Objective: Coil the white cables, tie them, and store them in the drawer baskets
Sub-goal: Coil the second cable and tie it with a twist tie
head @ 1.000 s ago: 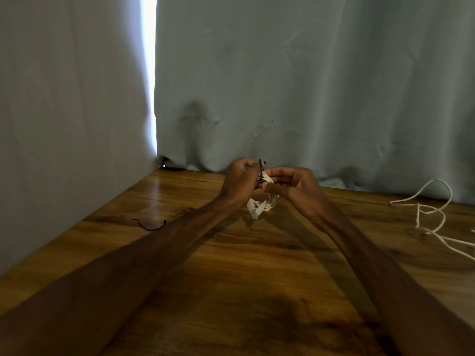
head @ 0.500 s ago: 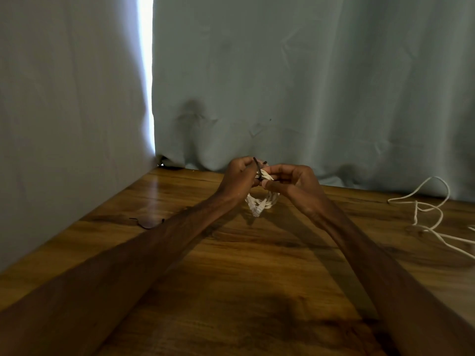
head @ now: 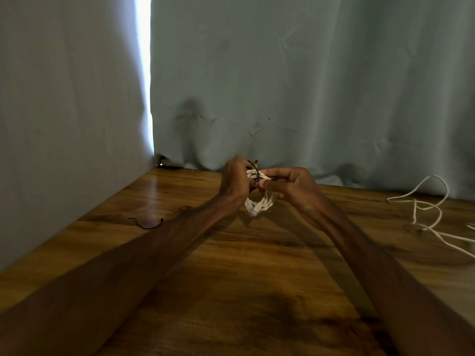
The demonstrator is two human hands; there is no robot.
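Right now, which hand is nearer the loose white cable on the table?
Right. The right hand sits left of the loose white cable; the left hand is farther left.

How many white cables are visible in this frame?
2. A coiled cable hangs gripped between the left hand and the right hand, above the table; a loose cable lies uncoiled at the table's right side, running out of frame, so more there may be hidden.
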